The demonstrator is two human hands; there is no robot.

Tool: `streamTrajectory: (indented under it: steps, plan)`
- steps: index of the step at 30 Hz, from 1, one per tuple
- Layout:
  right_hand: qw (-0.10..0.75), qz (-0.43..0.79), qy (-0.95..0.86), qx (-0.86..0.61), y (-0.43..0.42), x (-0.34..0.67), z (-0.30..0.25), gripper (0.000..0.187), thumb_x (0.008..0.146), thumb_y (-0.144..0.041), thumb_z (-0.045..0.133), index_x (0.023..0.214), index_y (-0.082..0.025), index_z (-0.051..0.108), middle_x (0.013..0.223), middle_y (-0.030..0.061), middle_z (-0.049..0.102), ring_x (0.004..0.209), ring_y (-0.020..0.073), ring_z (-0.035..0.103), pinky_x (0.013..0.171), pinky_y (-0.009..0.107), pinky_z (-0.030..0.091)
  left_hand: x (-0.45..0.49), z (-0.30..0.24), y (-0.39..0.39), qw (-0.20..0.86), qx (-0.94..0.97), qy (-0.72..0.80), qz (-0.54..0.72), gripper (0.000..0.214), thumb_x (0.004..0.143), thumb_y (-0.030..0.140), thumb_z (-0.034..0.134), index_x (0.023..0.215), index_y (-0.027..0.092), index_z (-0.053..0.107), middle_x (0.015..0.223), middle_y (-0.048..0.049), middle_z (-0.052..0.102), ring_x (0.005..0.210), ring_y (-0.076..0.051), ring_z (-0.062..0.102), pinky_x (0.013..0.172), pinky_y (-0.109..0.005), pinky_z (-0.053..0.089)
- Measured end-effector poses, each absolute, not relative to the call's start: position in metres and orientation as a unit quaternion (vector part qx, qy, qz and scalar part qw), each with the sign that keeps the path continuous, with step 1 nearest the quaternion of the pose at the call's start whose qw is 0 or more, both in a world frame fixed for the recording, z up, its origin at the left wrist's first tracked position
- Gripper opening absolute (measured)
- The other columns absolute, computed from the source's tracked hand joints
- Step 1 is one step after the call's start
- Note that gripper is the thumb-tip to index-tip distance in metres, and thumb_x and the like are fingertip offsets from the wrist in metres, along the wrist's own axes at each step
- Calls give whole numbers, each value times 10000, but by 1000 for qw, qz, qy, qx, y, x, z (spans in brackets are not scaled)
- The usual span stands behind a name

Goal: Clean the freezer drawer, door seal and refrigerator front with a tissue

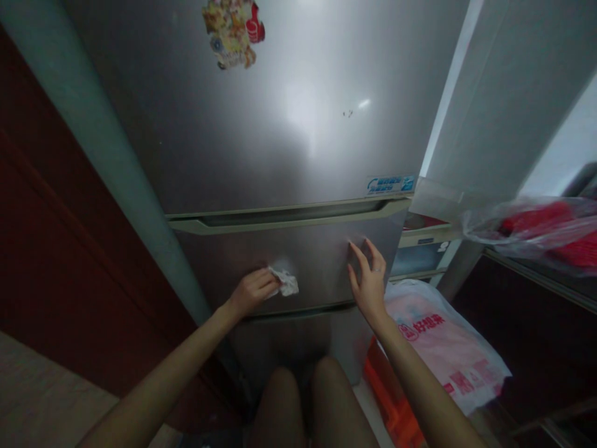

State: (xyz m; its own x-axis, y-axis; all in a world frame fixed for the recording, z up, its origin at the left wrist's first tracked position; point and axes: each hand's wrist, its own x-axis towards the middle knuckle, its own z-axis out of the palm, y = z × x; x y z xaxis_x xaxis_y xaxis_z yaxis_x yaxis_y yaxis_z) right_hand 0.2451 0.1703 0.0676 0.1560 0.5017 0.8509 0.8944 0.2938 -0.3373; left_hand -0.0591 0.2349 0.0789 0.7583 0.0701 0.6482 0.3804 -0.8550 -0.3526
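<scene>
A silver refrigerator (224, 149) fills the middle of the view, its doors stacked one above another. My left hand (254, 289) pinches a crumpled white tissue (286, 281) against the middle door (317, 261), left of its centre. On the right side of that same door, my right hand (368, 277) has its fingers spread, with the fingertips at the surface and nothing held. Above both hands runs the pale recessed handle strip (298, 218). A lower door (298, 339) shows beneath, partly hidden behind my knees.
A white plastic bag with red print (443, 342) sits at the lower right over an orange crate (387, 392). Clear plastic with red contents (550, 230) juts in at the right. A dark red wooden panel (60, 236) stands left. A colourful magnet (231, 34) is on the upper door.
</scene>
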Motion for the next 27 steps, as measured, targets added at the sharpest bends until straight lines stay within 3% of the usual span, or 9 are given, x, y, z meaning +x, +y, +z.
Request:
streamTrajectory:
  steps: [5, 10, 17, 23, 27]
  plan:
    - [501, -190, -623, -570, 169, 246, 71, 458, 918, -216, 451, 1373, -272, 449, 1452, 114, 342, 1331, 262, 328, 1088, 500, 338, -66, 8, 233, 250, -932, -77, -250, 246, 962, 139, 406, 858, 148, 629, 772, -36, 657, 766, -140, 610, 694, -263, 502]
    - [501, -196, -619, -572, 169, 246, 71, 440, 914, -215, 466, 1352, -255, 468, 1444, 119, 348, 1314, 267, 340, 1079, 496, 350, -71, -1, 232, 252, -938, -64, -230, 270, 962, 129, 392, 832, 161, 626, 755, -31, 648, 741, -126, 603, 694, -244, 507]
    - [497, -205, -624, -567, 172, 248, 69, 446, 905, -204, 484, 1349, -248, 466, 1437, 128, 352, 1309, 272, 345, 1073, 504, 355, -89, 63, 231, 246, -912, -129, -301, 228, 958, 155, 419, 970, 187, 645, 895, -52, 694, 841, -160, 611, 743, -289, 514]
    - [497, -203, -620, -572, 171, 245, 70, 449, 904, -198, 486, 1349, -250, 462, 1448, 126, 338, 1321, 271, 336, 1074, 506, 352, -91, 143, 247, 244, -812, -217, -484, 162, 899, 162, 549, 964, 235, 679, 862, -34, 666, 813, -178, 581, 724, -338, 481]
    - [500, -205, -620, -570, 172, 246, 68, 457, 903, -200, 483, 1355, -257, 455, 1446, 122, 341, 1316, 271, 341, 1073, 510, 350, -84, 143, 249, 238, -770, -242, -540, 91, 859, 172, 619, 883, 219, 693, 762, -17, 630, 744, -160, 561, 685, -311, 470]
